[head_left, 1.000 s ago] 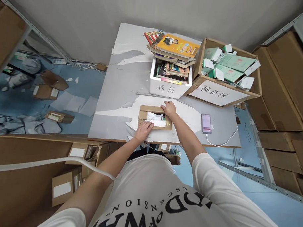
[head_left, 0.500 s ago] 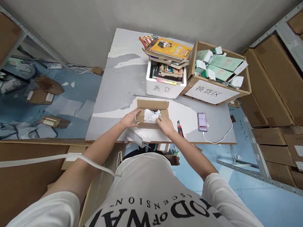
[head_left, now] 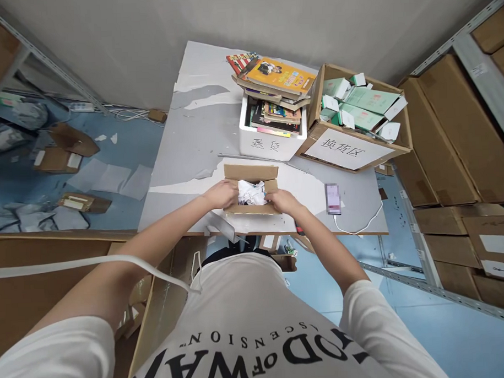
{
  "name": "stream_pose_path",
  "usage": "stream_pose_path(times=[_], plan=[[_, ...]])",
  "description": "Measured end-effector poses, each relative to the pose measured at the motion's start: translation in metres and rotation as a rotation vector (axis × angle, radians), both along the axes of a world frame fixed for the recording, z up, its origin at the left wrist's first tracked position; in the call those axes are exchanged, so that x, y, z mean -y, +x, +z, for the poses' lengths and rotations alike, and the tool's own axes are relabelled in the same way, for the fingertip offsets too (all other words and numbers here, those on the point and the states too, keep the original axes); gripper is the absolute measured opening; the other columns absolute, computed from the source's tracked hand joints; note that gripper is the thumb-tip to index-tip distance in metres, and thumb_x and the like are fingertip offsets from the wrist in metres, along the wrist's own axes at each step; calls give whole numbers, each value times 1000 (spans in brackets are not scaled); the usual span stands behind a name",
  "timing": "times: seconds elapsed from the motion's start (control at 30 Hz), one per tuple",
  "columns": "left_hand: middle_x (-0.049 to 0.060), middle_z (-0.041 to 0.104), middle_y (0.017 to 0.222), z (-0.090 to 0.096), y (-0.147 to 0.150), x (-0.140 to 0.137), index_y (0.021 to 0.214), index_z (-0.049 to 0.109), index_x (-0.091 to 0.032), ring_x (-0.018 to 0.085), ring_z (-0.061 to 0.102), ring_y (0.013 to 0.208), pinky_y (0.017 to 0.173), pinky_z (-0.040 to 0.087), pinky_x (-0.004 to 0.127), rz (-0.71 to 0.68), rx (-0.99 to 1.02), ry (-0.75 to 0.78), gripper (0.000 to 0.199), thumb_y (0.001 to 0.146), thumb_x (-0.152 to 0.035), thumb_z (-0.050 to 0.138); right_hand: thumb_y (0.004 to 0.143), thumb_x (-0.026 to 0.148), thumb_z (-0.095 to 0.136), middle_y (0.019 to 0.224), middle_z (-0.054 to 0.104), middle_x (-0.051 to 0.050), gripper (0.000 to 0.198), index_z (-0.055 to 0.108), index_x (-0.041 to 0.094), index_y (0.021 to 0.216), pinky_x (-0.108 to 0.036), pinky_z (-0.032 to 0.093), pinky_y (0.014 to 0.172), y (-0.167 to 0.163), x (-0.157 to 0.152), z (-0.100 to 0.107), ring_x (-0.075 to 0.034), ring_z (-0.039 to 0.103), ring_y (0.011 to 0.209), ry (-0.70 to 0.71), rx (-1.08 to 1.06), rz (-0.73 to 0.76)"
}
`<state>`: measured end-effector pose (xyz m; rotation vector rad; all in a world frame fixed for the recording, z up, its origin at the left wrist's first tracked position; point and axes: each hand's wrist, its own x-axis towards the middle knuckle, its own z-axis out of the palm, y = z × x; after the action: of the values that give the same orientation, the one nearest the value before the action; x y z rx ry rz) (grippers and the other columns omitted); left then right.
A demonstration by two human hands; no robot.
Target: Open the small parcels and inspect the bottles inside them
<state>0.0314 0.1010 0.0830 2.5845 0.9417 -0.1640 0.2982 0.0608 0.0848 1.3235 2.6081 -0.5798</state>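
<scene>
Moved: R hand point(head_left: 283, 200), now at open box point(head_left: 251, 209) R end; L hand point(head_left: 224, 194) at L end, crumpled paper point(head_left: 250, 194) btwn. Can't tell if either grip's closed.

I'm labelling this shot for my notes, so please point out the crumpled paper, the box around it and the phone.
Crumpled paper point(head_left: 251, 194): head view, on the middle of its visible top.
Box point(head_left: 250, 171): head view, on its far flap.
Phone point(head_left: 333, 199): head view, on its screen.

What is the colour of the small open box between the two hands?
The small open box is brown; the head view shows it best.
</scene>
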Motion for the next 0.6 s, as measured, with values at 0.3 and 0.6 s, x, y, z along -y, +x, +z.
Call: stream_pose_path(times=[0.3,0.6], plan=[[12,72,94,-10,44,-10,76,71,-21,24,60,98,104,24,38,-208,-165,-4,25,75,-41,56,69,30,67,108,65,-16,33,71,14,97,-38,31,90,-37,-37,-4,-28,56,100,21,457,420],[18,67,100,24,5,12,90,72,-13,33,58,103,109,9,53,82,-286,213,33,71,-37,60,87,45,43,104,62,-18,45,65,10,103,-46,24,102,22,-18,28,-31,52,103,211,189,238]])
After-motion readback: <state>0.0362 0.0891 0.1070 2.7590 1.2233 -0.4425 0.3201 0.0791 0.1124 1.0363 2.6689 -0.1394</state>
